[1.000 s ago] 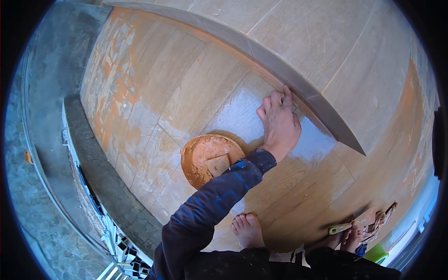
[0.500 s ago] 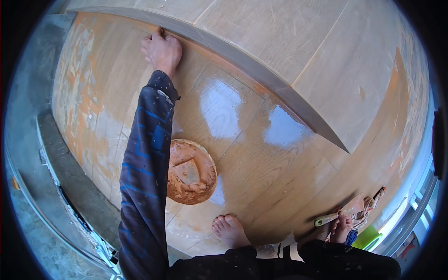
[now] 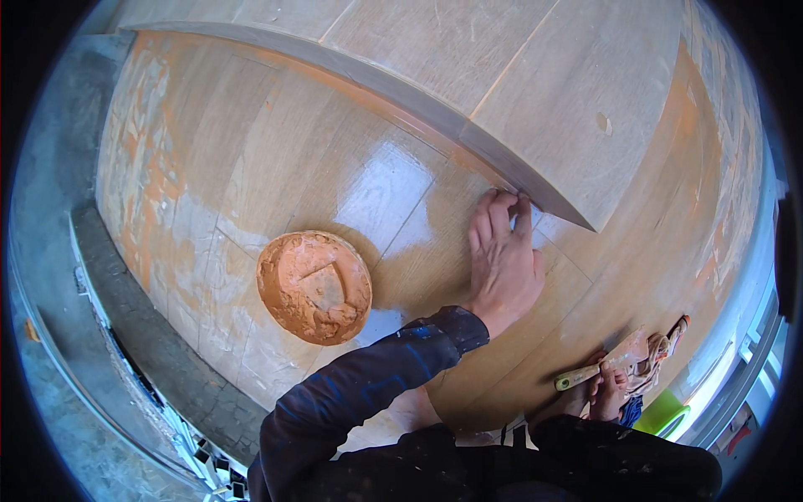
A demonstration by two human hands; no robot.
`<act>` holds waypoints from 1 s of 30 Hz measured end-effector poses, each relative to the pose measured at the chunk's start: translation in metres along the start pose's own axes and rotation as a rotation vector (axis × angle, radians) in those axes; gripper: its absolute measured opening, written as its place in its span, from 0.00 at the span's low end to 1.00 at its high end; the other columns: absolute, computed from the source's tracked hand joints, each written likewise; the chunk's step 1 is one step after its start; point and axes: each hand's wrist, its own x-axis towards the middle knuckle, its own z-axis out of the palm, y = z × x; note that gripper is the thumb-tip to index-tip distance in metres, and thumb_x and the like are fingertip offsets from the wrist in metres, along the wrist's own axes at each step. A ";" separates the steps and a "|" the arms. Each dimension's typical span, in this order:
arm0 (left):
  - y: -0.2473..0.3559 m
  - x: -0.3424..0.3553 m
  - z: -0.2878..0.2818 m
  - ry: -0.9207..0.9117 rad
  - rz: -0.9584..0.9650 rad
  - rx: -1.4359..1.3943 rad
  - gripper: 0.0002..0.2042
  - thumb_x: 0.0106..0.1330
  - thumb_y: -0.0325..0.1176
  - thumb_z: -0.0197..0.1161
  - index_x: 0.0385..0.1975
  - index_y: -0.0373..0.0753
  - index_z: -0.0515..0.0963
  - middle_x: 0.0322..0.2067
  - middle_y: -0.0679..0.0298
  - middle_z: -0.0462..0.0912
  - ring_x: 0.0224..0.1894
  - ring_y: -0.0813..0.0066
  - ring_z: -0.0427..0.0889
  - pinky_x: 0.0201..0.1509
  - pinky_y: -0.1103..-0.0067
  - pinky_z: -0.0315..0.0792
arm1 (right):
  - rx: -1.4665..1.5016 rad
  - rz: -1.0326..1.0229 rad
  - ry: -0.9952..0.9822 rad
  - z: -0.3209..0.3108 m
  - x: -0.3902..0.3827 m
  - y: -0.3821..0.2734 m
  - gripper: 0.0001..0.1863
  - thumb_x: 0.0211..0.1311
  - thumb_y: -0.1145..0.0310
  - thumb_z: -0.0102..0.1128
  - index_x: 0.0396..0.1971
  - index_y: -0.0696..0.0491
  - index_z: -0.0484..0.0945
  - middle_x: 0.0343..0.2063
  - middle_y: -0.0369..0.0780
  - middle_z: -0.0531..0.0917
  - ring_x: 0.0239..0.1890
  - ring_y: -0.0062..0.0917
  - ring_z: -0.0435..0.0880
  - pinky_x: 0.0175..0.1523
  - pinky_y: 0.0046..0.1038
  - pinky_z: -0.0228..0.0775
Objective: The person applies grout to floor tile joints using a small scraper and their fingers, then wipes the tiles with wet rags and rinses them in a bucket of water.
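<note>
My left hand (image 3: 503, 268) reaches across my body to the foot of a raised wood-look step (image 3: 535, 188). Its fingers are bent and drawn together, the tips touching the seam where the step meets the floor; whatever they hold, if anything, is hidden. Low on the right, my right hand (image 3: 611, 393) is closed beside my knee around a putty knife (image 3: 626, 353) with a pale green handle. A smeared rag (image 3: 657, 358) hangs against the blade. Left of my left forearm stands a round tub of orange-brown paste (image 3: 288, 293), with a flat angular piece sunk in it.
Wood-look floor planks (image 3: 418, 276) carry wet, shiny patches and orange smears. A grey ledge (image 3: 142, 293) with a metal track runs along the left. A bright green container (image 3: 665, 420) stands at the lower right. My bare foot (image 3: 416, 412) is partly behind my left forearm.
My left hand has slid along the step's foot from the far left to the right and nearer me. My right hand stays in place with the putty knife. The view has shifted slightly.
</note>
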 end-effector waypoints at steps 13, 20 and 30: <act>-0.065 -0.144 -0.128 0.110 -0.159 0.403 0.22 0.67 0.30 0.62 0.62 0.38 0.75 0.45 0.53 0.73 0.46 0.52 0.74 0.51 0.62 0.69 | -0.014 -0.011 -0.042 -0.016 -0.002 0.001 0.12 0.72 0.64 0.63 0.26 0.52 0.79 0.13 0.33 0.77 0.09 0.15 0.70 0.11 0.18 0.53; -0.079 -0.165 -0.108 -0.008 -0.170 0.702 0.23 0.68 0.41 0.67 0.60 0.36 0.77 0.45 0.54 0.72 0.48 0.53 0.70 0.52 0.63 0.63 | 0.030 0.015 -0.033 -0.027 -0.004 0.005 0.09 0.70 0.67 0.66 0.29 0.53 0.81 0.16 0.34 0.79 0.11 0.17 0.73 0.11 0.18 0.55; -0.091 -0.181 -0.094 0.085 -0.118 0.681 0.11 0.69 0.36 0.65 0.47 0.40 0.84 0.43 0.62 0.77 0.47 0.59 0.73 0.51 0.65 0.64 | 0.061 -0.034 -0.041 -0.030 -0.003 0.004 0.08 0.70 0.69 0.66 0.29 0.53 0.82 0.17 0.34 0.80 0.11 0.17 0.73 0.12 0.19 0.56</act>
